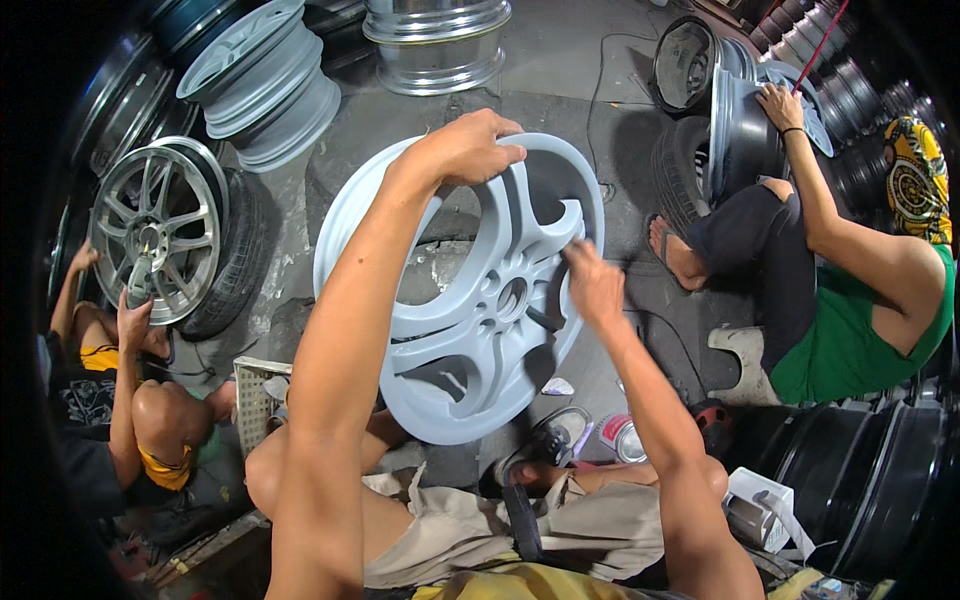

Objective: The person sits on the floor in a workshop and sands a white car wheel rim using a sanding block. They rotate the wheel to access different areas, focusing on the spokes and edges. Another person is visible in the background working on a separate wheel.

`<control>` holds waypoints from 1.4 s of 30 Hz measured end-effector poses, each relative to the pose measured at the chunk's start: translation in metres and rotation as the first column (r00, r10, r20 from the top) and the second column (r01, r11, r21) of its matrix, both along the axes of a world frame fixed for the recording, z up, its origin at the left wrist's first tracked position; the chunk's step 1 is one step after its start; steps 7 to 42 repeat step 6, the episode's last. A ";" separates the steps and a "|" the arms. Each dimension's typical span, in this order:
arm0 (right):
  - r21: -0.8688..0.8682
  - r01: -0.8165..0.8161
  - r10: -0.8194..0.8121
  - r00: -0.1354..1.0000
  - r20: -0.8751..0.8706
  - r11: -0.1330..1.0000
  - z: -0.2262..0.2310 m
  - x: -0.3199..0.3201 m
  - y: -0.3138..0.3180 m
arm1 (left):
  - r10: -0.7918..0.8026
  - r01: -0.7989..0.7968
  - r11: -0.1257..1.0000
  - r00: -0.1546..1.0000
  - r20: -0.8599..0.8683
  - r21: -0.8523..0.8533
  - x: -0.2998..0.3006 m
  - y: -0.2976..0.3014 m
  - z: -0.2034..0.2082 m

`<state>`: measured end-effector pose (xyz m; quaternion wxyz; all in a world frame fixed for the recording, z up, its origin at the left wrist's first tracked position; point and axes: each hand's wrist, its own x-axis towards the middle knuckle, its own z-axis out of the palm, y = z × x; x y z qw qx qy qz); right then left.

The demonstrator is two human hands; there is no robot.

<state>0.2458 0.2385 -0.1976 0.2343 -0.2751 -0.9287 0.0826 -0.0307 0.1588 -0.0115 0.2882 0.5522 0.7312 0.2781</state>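
A light grey-blue alloy wheel rim [505, 225] stands tilted in front of my knees, its spoked face turned to the right. My left hand [472, 148] reaches over its top edge, with fingers curled round the upper part by a spoke. On the right side of the face, my right hand [596, 287] is closed and pressed against a spoke edge, slightly smeared by motion. Whatever lies under those fingers is hidden. Dark floor shows through the gaps between the spokes.
At the left a person holds a sanding tool [140, 282] against a silver wheel [158, 225]. Another person in green, at the right, touches a grey rim [745, 140]. A round can [622, 438] stands near my foot. Stacked rims [438, 45] stand behind.
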 end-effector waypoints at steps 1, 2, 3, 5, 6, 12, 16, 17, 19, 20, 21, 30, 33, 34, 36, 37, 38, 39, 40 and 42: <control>0.005 -0.103 0.103 0.994 -0.039 0.995 0.003 0.002 -0.015 | 0.012 -0.012 1.000 1.000 0.018 -0.004 0.000 -0.002 0.004; -0.010 -0.134 0.134 0.991 -0.002 0.991 0.011 0.005 -0.016 | 0.016 -0.015 1.000 0.999 0.041 -0.013 0.002 -0.007 0.008; -0.020 -0.161 0.162 0.986 0.029 0.987 0.017 0.004 -0.012 | 0.016 -0.015 1.000 0.998 0.056 -0.016 0.003 -0.008 0.012; -0.047 -0.106 0.111 0.989 0.099 0.993 0.006 -0.002 0.024 | -0.001 0.001 1.000 0.999 -0.034 0.008 0.004 -0.005 0.011; -0.014 -0.077 0.078 0.996 0.039 0.997 0.008 -0.008 0.039 | 0.006 -0.006 1.000 0.999 -0.052 0.006 0.002 -0.001 0.008; -0.014 -0.077 0.078 0.996 0.039 0.997 0.008 -0.008 0.039 | 0.006 -0.006 1.000 0.999 -0.052 0.006 0.002 -0.001 0.008; -0.014 -0.077 0.078 0.996 0.039 0.997 0.008 -0.008 0.039 | 0.006 -0.006 1.000 0.999 -0.052 0.006 0.002 -0.001 0.008; -0.014 -0.077 0.078 0.996 0.039 0.997 0.008 -0.008 0.039 | 0.006 -0.006 1.000 0.999 -0.052 0.006 0.002 -0.001 0.008; -0.014 -0.077 0.078 0.996 0.039 0.997 0.008 -0.008 0.039 | 0.006 -0.006 1.000 0.999 -0.052 0.006 0.002 -0.001 0.008; -0.014 -0.077 0.078 0.996 0.039 0.997 0.008 -0.008 0.039 | 0.006 -0.006 1.000 0.999 -0.052 0.006 0.002 -0.001 0.008; -0.014 -0.077 0.078 0.996 0.039 0.997 0.008 -0.008 0.039 | 0.006 -0.006 1.000 0.999 -0.052 0.006 0.002 -0.001 0.008; -0.014 -0.077 0.078 0.996 0.039 0.997 0.008 -0.008 0.039 | 0.006 -0.006 1.000 0.999 -0.052 0.006 0.002 -0.001 0.008; -0.014 -0.077 0.078 0.996 0.039 0.997 0.008 -0.008 0.039 | 0.006 -0.006 1.000 0.999 -0.052 0.006 0.002 -0.001 0.008; -0.014 -0.077 0.078 0.996 0.039 0.997 0.008 -0.008 0.039 | 0.006 -0.006 1.000 0.999 -0.052 0.006 0.002 -0.001 0.008; -0.014 -0.077 0.078 0.996 0.039 0.997 0.008 -0.008 0.039 | 0.006 -0.006 1.000 0.999 -0.052 0.006 0.002 -0.001 0.008; -0.014 -0.077 0.078 0.996 0.039 0.997 0.008 -0.008 0.039 | 0.006 -0.006 1.000 0.999 -0.052 0.006 0.002 -0.001 0.008; -0.014 -0.077 0.078 0.996 0.039 0.997 0.008 -0.008 0.039 | 0.006 -0.006 1.000 0.999 -0.052 0.006 0.002 -0.001 0.008; -0.014 -0.077 0.078 0.996 0.039 0.997 0.008 -0.008 0.039 | 0.006 -0.006 1.000 0.999 -0.052 0.006 0.002 -0.001 0.008; -0.014 -0.077 0.078 0.996 0.039 0.997 0.008 -0.008 0.039 | 0.006 -0.006 1.000 0.999 -0.052 0.006 0.002 -0.001 0.008; -0.014 -0.077 0.078 0.996 0.039 0.997 0.008 -0.008 0.039 | 0.006 -0.006 1.000 0.999 -0.052 0.006 0.002 -0.001 0.008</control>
